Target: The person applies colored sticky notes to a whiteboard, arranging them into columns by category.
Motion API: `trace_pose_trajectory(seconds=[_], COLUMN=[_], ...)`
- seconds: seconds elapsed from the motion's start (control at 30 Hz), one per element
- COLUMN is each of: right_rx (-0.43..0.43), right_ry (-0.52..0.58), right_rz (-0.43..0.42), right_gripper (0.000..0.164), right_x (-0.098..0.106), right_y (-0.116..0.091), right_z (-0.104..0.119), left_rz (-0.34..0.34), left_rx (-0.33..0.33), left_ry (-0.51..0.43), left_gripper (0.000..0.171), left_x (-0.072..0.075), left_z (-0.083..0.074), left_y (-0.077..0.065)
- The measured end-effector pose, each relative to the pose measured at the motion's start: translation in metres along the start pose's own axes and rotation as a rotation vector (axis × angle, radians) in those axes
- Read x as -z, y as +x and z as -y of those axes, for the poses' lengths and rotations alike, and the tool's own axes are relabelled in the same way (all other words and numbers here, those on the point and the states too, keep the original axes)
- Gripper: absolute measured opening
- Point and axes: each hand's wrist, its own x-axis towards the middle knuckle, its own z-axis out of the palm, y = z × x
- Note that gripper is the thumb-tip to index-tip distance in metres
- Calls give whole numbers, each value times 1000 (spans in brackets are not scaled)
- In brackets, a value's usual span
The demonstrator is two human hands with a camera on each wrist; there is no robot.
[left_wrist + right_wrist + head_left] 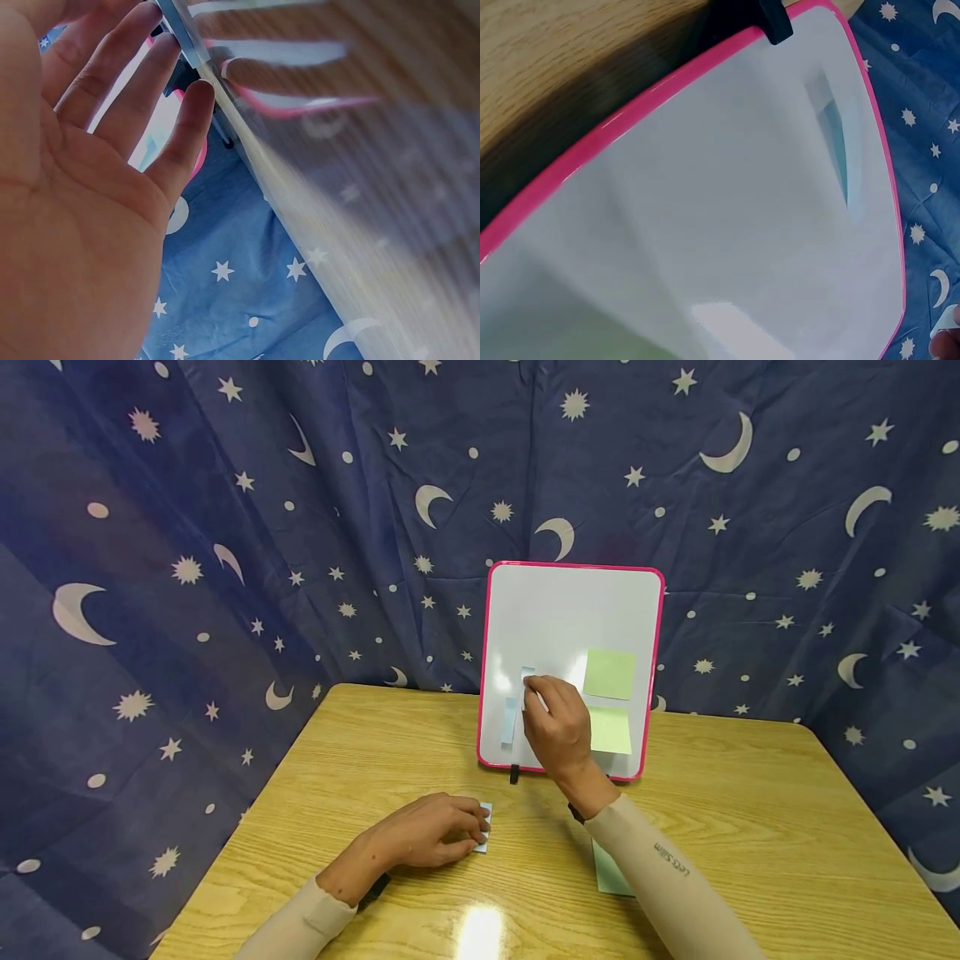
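My right hand (pixel 558 727) is in front of a small whiteboard (pixel 570 602) with a pink rim. Its thumb and fingers pinch a narrow pale blue sticky note (pixel 528 673); whether the note touches the board cannot be told. At the edge of the right wrist view, fingertips (pixel 946 345) hold this pale note (pixel 946 321). A similar blue strip (pixel 509 720) is stuck lower left on the board. On the table, the left hand (pixel 431 831) rests its fingertips on a small light blue pad (pixel 486 828). The left wrist view shows those fingers (pixel 191 124) loosely extended against the pad's edge (pixel 182 34).
Two yellow-green square notes (pixel 610 675) are stuck on the board's right side. A black stand foot (pixel 514 774) supports the board's bottom edge. A green square note or pad (pixel 611 868) lies under the right forearm on the wooden table (pixel 750 810). Behind hangs a starry blue curtain (pixel 337 527).
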Motion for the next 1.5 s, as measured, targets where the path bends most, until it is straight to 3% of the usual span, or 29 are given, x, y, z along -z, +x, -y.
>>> trace_pose_trajectory(seconds=[1.5], right_rx=[-6], right_ry=[-67], right_rz=[63], right_gripper=[17], right_x=[-21], right_y=[19], right_z=[-23], left_rz=[6], left_rx=[15], left_ry=[-11], left_gripper=[19], left_x=[1], left_z=[0], left_y=[1])
